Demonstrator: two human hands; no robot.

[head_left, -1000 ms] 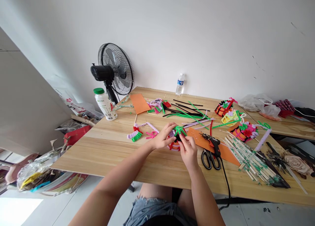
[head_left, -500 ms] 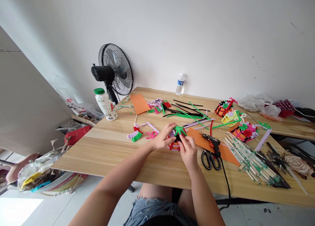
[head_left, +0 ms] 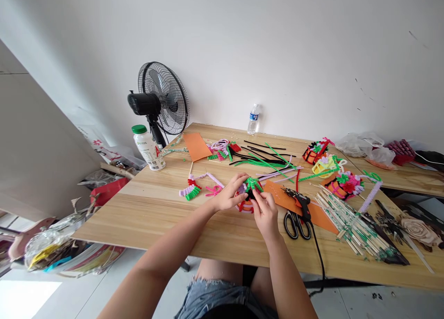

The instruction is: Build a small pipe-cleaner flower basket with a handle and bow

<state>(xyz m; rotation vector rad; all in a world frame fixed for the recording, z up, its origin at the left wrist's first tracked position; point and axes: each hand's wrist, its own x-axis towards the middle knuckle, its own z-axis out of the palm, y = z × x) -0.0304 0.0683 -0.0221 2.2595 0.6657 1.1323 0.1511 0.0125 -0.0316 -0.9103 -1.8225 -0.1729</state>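
Green-topped, the craft (head_left: 250,194) is at the counter's (head_left: 152,215) near side, held between left hand (head_left: 230,197) and right hand (head_left: 267,213), with scissors (head_left: 295,225) lying near the right

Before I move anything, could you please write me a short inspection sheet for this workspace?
Surface: wood-grain tabletop, scattered with craft pieces.
Job's things: green-topped fuzzy piece, partly hidden.
Clutter: loose fuzzy stems, scissors, pile of sticks.
Hands: left hand and right hand both hold the piece.
Cables: black cord runs from the glue gun over the near edge.
Surroundings: fan near the far-left corner, pale wall behind.
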